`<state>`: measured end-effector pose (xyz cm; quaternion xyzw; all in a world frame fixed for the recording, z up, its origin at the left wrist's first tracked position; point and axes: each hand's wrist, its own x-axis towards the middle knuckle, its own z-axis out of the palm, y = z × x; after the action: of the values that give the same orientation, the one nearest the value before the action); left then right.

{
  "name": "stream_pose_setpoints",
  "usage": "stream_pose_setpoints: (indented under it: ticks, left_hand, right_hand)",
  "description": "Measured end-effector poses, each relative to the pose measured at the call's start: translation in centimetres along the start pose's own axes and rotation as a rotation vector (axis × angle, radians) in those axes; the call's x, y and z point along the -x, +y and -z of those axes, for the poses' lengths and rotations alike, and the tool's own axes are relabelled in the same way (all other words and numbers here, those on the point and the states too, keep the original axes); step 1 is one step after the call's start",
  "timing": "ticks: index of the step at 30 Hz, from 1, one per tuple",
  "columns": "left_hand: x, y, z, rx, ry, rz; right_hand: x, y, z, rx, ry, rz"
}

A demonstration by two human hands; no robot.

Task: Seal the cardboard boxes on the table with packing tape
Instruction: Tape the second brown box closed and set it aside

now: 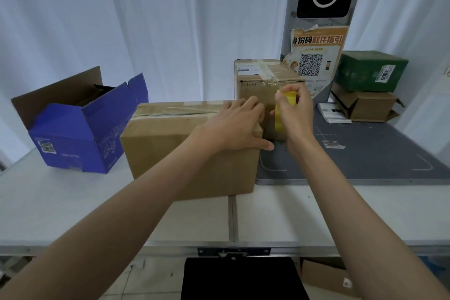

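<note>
1. Box [185,151]: brown carton at frame centre on the white table [73,202]. Long axis runs 9-to-3 across the view, a long side face toward the camera. Flaps are down. A glossy tape strip [180,111] lies along the top seam, parallel to the long axis, toward the far edge.
2. Left hand [233,126]: palm down on the box's top right corner. Fingers are extended and slightly spread, flat on the cardboard, tips pointing to 1 o'clock. The thumb hangs past the right edge, pointing to 3.
3. Right hand [295,111]: just at 3 o'clock of the left hand, off the box's right end. Fingers are curled, pinching a yellow tape roll [285,107]. The roll stands on edge and its yellow band runs 12-to-6. I cannot tell whether any tape is pulled out to the box.
4. Second box [263,90]: taller brown carton at 1 o'clock of the first, behind both hands, with tape across its top. Its base is on the grey mat [365,153]. Contact with the first box is hidden by the hands.
5. Blue box [82,134]: at 9 o'clock of the main box, apart from it, flaps open upward.
6. Green box [370,70]: at 2 o'clock, stacked on a small brown carton [365,107] at the mat's far right.
7. Poster [314,61] with a QR code: at 12-to-1, on a post behind the second box.
</note>
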<state>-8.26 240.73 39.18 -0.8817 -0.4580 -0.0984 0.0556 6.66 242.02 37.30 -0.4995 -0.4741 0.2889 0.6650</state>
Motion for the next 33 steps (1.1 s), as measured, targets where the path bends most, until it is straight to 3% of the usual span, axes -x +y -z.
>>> stream_pose_setpoints:
  ticks: [5, 7, 10, 15, 23, 28, 33]
  left_hand:
    - [0.8, -0.3, 0.6, 0.615, 0.371, 0.021]
    - [1.0, -0.8, 1.2, 0.678, 0.536, 0.023]
    - [1.1, -1.6, 2.2, 0.549, 0.644, -0.063]
    - [0.8, -1.9, 3.8, 0.436, 0.650, -0.193]
    - [2.2, -2.2, 5.6, 0.630, 0.635, -0.127]
    - [2.8, -3.1, 6.7, 0.586, 0.558, -0.136]
    - [3.1, -3.4, 7.2, 0.627, 0.500, -0.127]
  right_hand:
    - [1.4, -1.6, 0.2, 0.015, -0.091, 0.141]
    - [1.9, -2.3, 0.3, 0.010, -0.118, 0.215]
    - [2.6, -3.2, 0.5, 0.048, -0.173, 0.329]
    - [3.3, -4.3, 0.3, 0.098, -0.192, 0.366]
    - [3.5, -5.6, 0.2, 0.102, -0.287, 0.333]
    - [3.9, -5.8, 0.2, 0.094, -0.407, 0.275]
    - [4.0, -6.6, 0.3, 0.144, -0.412, 0.280]
